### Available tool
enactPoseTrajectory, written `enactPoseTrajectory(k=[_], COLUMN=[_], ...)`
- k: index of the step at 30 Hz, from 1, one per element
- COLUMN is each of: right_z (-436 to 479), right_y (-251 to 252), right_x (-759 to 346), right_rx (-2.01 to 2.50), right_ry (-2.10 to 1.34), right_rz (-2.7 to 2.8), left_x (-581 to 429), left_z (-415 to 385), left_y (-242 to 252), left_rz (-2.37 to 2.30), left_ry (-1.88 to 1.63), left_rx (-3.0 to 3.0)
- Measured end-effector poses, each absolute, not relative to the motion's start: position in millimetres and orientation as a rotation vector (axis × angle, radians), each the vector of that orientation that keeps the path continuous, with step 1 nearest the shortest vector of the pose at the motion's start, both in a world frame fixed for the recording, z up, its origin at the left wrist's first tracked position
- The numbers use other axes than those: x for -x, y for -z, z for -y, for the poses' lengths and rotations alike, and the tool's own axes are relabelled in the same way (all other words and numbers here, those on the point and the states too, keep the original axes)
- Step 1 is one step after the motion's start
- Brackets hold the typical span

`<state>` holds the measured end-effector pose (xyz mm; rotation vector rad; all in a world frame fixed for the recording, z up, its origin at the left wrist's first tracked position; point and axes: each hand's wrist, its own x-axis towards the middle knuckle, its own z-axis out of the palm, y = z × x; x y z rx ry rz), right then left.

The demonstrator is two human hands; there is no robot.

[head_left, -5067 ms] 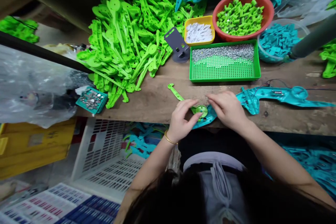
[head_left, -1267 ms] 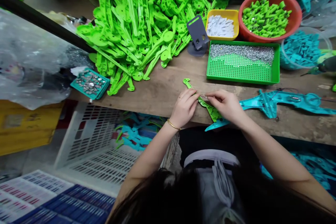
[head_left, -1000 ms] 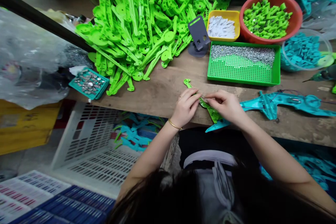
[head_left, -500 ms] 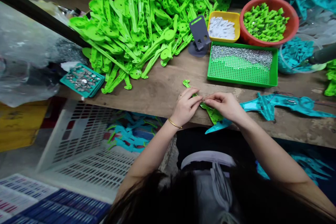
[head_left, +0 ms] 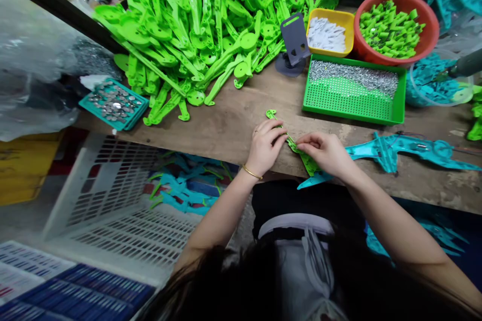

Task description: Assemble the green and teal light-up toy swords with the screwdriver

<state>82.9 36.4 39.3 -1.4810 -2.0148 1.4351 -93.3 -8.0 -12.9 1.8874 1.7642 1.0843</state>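
Observation:
My left hand (head_left: 266,144) is closed on a long bright green plastic part (head_left: 309,162) that lies at the bench's front edge. The part's hooked far end shows beyond my fingers. My right hand (head_left: 324,151) pinches at the middle of this part, thumb and forefinger together; whatever is between those fingertips is too small to make out. Under and beside my right hand lies a turquoise plastic part (head_left: 406,146), its pointed tip (head_left: 314,180) sticking out toward my lap and its body reaching right.
A heap of green parts (head_left: 196,30) covers the back left. A green tray (head_left: 354,105) of small metal pieces, a yellow tray (head_left: 350,35), a red bowl (head_left: 433,35) and a clear tub (head_left: 467,80) stand behind my right hand. A white crate (head_left: 94,200) is below left.
My right fingertips have moved slightly away from my left hand along the green part, showing more of its middle. The whole view has shifted a little.

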Motion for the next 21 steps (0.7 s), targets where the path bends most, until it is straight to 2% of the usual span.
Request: enactPoseTrajectory(k=[10,21], right_z=[-36,-36], right_y=[-47,-47], right_x=[-82,-87], right_rx=[1.489,1.618], right_ry=[-1.512,-1.304], right_rz=[1.936,2.109], left_x=[106,108], left_z=[3,1], left_y=[4,3], left_rz=[-1.689,-1.695], left_ry=[-0.934,-0.891], left_rx=[-1.817,-1.809])
